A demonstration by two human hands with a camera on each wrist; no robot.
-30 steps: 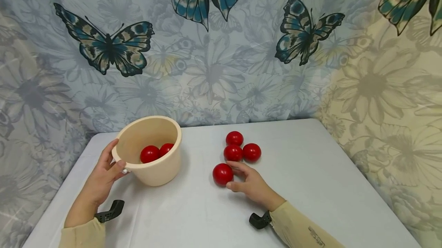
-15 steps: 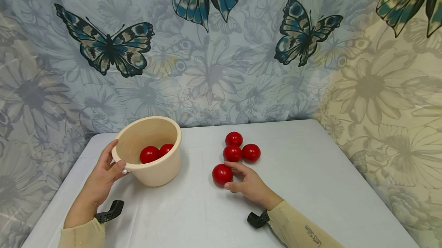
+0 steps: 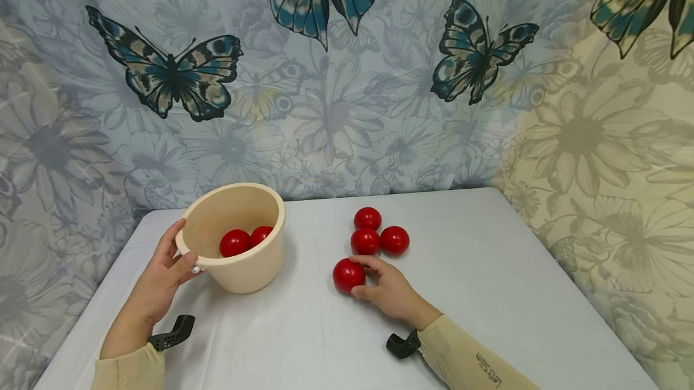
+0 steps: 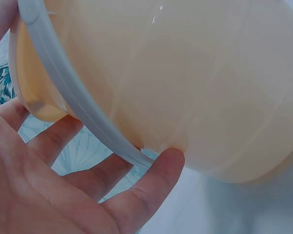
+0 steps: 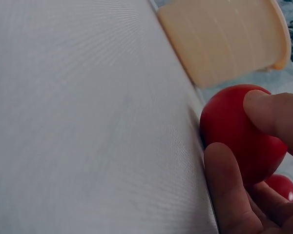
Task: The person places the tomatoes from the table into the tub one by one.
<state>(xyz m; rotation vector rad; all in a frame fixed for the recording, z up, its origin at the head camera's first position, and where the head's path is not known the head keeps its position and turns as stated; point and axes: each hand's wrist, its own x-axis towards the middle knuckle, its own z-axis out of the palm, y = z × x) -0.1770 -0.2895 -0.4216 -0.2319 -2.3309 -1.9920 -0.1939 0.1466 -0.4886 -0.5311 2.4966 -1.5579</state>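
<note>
The left hand (image 3: 162, 272) grips the tan bucket (image 3: 246, 272) at its rim; the left wrist view adds a pale band (image 4: 83, 97) curving across it. Two red balls (image 3: 235, 243) lie inside. On the desk (image 3: 303, 330), the right hand (image 3: 390, 287) pinches a red ball (image 3: 347, 275) near three others (image 3: 394, 240). The right sleeve's lettering (image 3: 489, 371) seemingly reads "Lets Slim".

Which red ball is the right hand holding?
The front ball on the table: the right hand grips it. Three others lie behind it; two more show in the bucket.
</note>
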